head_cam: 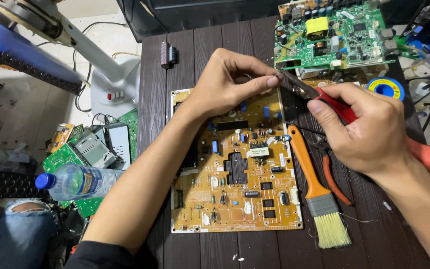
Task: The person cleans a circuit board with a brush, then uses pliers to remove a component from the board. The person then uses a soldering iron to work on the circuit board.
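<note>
The left hand [225,82] hovers over the upper edge of a tan circuit board [235,179] lying flat on the dark slatted counter [155,99], its thumb and forefinger closed in a pinch on something very small, too tiny to tell what, perhaps a component lead. The right hand [369,129], just to the right of that pinch, is closed around the red handles of a pair of pliers [299,85], whose dark jaws point left and meet the pinching fingertips. Whether the jaws are shut on the piece cannot be told. Directly below the right hand lie an orange-handled brush [317,192] with pale bristles and a second orange-handled tool [335,182], partly hidden beneath it. Beyond both hands, at the far edge of the counter, sits a green circuit board [334,35], with a blue reel [386,88] just past the right knuckles. Well off to the left of the left forearm, below the counter, a plastic water bottle [75,182] lies among other boards. To do this grip work well, it seems wise to brace both wrists low, keep the pinch steady so the small piece does not twist, and apply the plier tips squarely and lightly, keeping them off neighbouring parts on the tan circuit board.
</note>
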